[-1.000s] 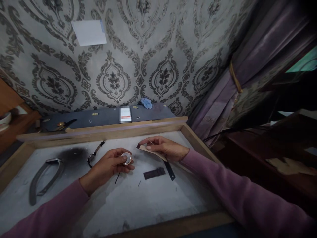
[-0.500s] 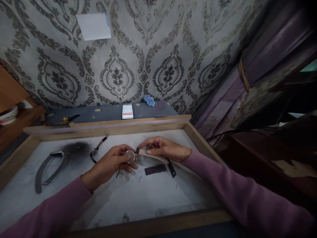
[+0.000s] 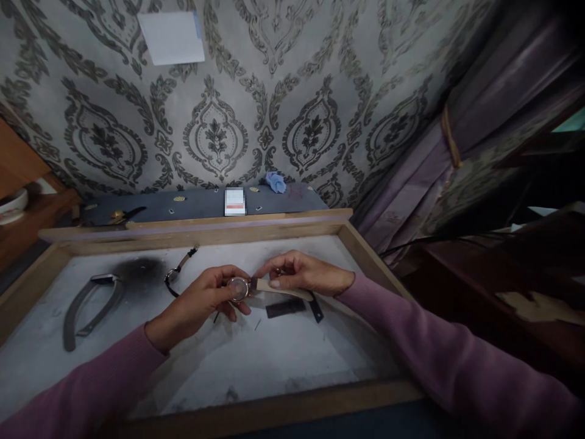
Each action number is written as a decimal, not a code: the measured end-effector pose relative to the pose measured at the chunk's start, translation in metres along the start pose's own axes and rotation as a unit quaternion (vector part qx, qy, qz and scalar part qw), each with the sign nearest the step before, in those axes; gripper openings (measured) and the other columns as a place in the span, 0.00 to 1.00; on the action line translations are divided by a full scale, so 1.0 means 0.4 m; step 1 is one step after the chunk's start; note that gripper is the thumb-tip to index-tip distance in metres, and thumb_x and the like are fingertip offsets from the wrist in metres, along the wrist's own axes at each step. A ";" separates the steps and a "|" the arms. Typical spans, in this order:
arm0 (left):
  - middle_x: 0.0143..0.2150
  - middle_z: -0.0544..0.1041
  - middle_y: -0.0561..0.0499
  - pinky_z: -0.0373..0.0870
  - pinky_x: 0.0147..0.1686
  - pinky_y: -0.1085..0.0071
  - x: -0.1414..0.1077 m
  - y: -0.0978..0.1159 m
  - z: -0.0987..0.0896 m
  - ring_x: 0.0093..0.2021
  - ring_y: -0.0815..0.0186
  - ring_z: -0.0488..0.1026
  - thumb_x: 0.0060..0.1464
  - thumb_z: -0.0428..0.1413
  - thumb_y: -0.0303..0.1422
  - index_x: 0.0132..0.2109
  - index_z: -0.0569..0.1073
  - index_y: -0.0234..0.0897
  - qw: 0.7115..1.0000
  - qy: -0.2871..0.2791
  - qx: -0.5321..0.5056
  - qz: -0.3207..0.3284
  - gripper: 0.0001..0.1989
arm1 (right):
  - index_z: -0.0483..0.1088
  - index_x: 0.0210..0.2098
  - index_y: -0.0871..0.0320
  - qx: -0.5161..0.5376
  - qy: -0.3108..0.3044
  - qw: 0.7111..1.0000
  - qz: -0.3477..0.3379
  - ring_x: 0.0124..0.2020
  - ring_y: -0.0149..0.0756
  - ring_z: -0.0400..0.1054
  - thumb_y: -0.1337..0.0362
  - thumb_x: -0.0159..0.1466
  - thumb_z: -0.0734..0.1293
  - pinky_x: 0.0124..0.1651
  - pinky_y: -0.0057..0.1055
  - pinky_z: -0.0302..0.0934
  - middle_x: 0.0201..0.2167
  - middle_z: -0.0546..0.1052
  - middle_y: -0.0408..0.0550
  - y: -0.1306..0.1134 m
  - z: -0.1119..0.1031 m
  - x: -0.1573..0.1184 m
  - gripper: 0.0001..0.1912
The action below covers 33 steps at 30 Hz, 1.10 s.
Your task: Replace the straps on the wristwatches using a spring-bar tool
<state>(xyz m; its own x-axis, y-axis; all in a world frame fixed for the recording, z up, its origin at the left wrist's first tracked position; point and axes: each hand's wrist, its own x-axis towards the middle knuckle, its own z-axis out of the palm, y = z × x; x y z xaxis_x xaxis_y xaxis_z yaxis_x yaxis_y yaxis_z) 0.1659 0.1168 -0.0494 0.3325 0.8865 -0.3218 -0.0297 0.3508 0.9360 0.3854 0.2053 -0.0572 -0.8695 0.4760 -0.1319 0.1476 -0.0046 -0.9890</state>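
The round watch case is above the middle of the shallow wooden tray, pinched in my left hand, with my thumb over its face and my fingers behind it. My right hand is closed on the strap, pale side showing, thumb against fingers. Its dark end points at the side of the case; I cannot tell whether the two touch.

Below the strap, a dark strap piece lies flat on the pale tray floor, and just right of it a black strip with a hole near its end slants out from under the strap. A thin pin lies to the left of the dark piece. A dark slender thing pokes out beneath my left fingers; I can't make out what it is.

Left of that hand is a small watch on a narrow band, and farther left, near a black smudge, a watch with a gray strap stands curved open.

Beyond the tray's far rim, a phone and a crumpled blue cloth rest on the dark blue covering, before the patterned wall.
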 end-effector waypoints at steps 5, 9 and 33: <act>0.38 0.75 0.48 0.65 0.21 0.78 -0.003 0.004 0.003 0.28 0.69 0.76 0.49 0.61 0.39 0.39 0.72 0.33 1.000 0.005 0.011 -0.003 0.14 | 0.75 0.43 0.63 -0.008 -0.012 1.000 -0.005 0.26 0.25 0.56 0.54 0.56 0.72 0.29 0.25 0.48 0.25 0.66 0.39 0.000 0.001 0.001 0.21; 0.36 0.75 0.49 0.63 0.18 0.79 -0.003 0.003 0.004 0.27 0.70 0.75 0.48 0.62 0.38 0.37 0.72 0.34 1.000 0.013 0.006 -0.009 0.13 | 0.75 0.42 0.64 -0.007 -0.012 1.000 0.003 0.26 0.26 0.56 0.55 0.56 0.72 0.30 0.25 0.49 0.25 0.66 0.39 0.000 0.003 -0.001 0.20; 0.32 0.74 0.50 0.62 0.19 0.78 -0.012 0.007 0.012 0.31 0.65 0.75 0.46 0.56 0.29 0.38 0.68 0.36 0.993 0.015 0.111 0.034 0.09 | 0.76 0.39 0.63 0.016 -0.007 1.000 0.011 0.24 0.24 0.56 0.56 0.55 0.72 0.26 0.24 0.49 0.25 0.67 0.39 0.004 0.011 0.001 0.17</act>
<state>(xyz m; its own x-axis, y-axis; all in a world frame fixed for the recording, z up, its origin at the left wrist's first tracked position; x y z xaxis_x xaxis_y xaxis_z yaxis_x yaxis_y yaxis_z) 0.1689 0.1122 -0.0445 0.3084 0.9154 -0.2587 0.1585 0.2187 0.9628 0.3833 0.2016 -0.0591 -0.8727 0.4630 -0.1546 0.1518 -0.0436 -0.9874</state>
